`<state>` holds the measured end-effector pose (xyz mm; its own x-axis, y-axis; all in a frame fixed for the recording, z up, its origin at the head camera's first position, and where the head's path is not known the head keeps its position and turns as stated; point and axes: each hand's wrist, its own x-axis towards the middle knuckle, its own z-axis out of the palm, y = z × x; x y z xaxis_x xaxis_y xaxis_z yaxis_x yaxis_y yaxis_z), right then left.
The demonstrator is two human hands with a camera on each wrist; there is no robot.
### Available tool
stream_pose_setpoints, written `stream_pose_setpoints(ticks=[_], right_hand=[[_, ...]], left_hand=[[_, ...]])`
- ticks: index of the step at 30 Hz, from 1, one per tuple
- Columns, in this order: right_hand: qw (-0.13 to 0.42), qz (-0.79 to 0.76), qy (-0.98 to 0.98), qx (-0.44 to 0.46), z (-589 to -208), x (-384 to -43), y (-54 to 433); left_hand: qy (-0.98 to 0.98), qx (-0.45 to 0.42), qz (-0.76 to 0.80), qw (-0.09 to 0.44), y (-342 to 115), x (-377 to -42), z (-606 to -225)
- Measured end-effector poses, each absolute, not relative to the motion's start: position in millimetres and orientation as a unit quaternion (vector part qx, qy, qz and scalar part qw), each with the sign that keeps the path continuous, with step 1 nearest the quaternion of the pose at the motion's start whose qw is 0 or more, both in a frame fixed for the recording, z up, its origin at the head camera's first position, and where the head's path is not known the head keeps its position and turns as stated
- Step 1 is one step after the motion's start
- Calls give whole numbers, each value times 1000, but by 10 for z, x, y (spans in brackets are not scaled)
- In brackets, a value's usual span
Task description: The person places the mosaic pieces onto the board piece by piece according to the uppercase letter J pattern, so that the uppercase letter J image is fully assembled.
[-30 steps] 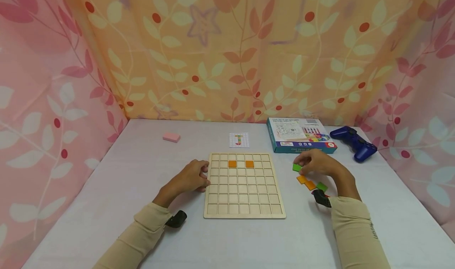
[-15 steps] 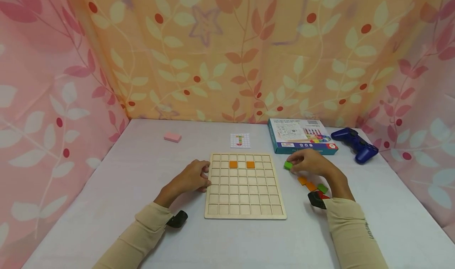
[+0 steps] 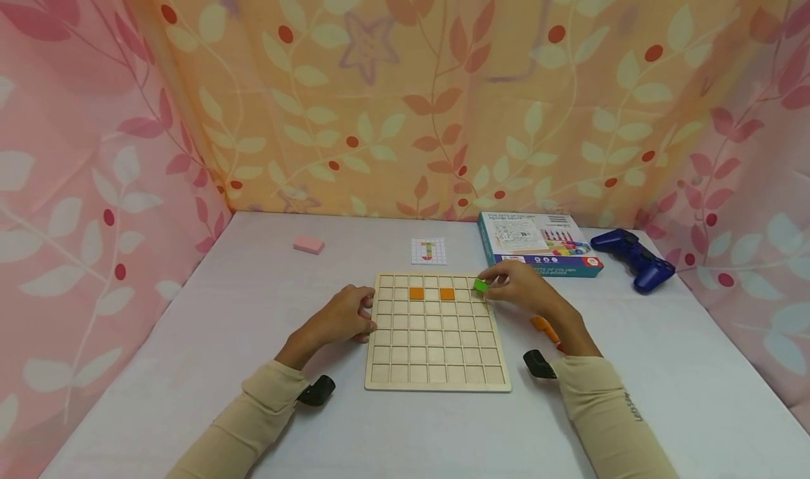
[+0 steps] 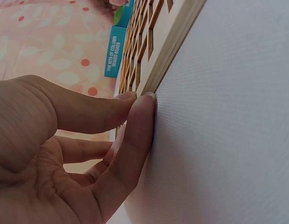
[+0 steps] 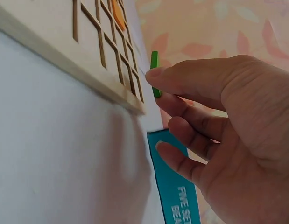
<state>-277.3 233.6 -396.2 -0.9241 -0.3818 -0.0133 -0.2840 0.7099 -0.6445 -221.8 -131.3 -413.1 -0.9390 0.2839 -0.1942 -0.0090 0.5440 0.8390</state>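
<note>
A wooden grid board (image 3: 436,356) lies on the white cloth, with two orange square tiles (image 3: 416,293) set in its second row, one cell apart. At the board's left edge, my left hand (image 3: 342,316) holds the rim; the left wrist view shows thumb and index finger (image 4: 142,116) pinching it. My right hand (image 3: 524,287) pinches a green square tile (image 3: 481,285) between thumb and fingertips, over the board's upper right corner. Seen in the right wrist view, the green tile (image 5: 155,58) is edge-on and held above the board.
Loose orange tiles (image 3: 543,326) and a bit of a red piece (image 3: 560,348) lie right of the board, partly hidden by the right wrist. Behind the board are a pattern card (image 3: 429,251), a boxed set (image 3: 538,243), a blue game controller (image 3: 633,259) and a pink block (image 3: 309,245).
My right hand has carried the green tile leftward from beside the loose tiles to above the board's upper right corner. The left hand stays at the board's left edge.
</note>
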Motion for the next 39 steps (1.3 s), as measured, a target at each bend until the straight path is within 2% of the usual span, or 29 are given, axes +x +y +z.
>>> stream_pose_setpoints(ticks=[9,19,31,39], right_hand=[[95,-340,916,-190,-4040,-2782,2013],[55,-313,912,-260,-4018,-2749,1732],[73,-294,915,-267,-4031,-2745,1615],[55,-271,910,-309,-4053,-2824,1543]], left_hand=[[863,73,475,158,-1321,-2202,-4130],[864,74,474,156,-1324,-2203,-4134],[861,78,477,156,-1300,-2228,-4144],[860,76,480,154,-1311,-2225,-4150]])
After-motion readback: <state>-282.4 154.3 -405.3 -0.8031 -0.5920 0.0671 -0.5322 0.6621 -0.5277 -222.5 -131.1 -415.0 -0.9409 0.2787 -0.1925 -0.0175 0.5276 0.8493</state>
